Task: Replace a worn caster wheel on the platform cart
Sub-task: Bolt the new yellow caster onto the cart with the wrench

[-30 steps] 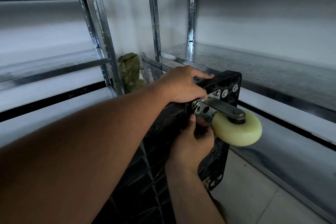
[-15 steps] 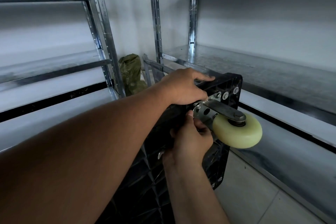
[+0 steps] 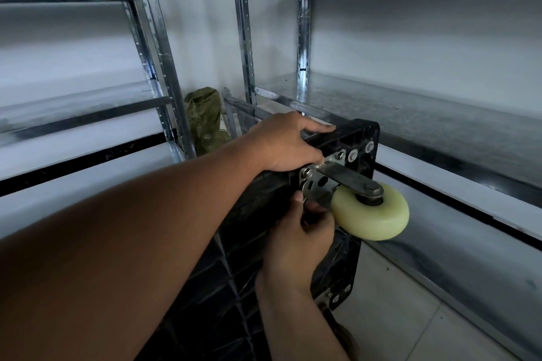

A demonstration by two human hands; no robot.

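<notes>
We look down along both forearms at a black platform cart (image 3: 228,302) tipped up on its side, so that its ribbed underside faces us and the corner hardware can be reached. Our left hand (image 3: 289,145) reaches across and grips the cart's upper edge, its fingers (image 3: 319,127) curled over the rim with the index lying along it; we judge this steadies the upended cart. Just below those fingers sits the metal mounting plate (image 3: 313,184), bolted to the cart's corner, with a bolt head (image 3: 340,154) showing just beside the knuckles. From the plate a steel fork (image 3: 352,177) juts out toward us and carries the cream caster wheel (image 3: 372,217), which hangs in the air just right of both hands. Our right hand (image 3: 302,234) comes up from beneath, thumb pressed to the plate's lower edge and its fingers (image 3: 319,223) curled tight under it; whether they pinch a nut or bolt there is hidden. The work looks to be on the plate's lower fastener, and we cannot tell if it is being loosened or tightened. Beyond the left fingers stand metal shelving (image 3: 410,102) and a green bag (image 3: 203,120); a tiled floor (image 3: 396,316) lies below the right hand.
</notes>
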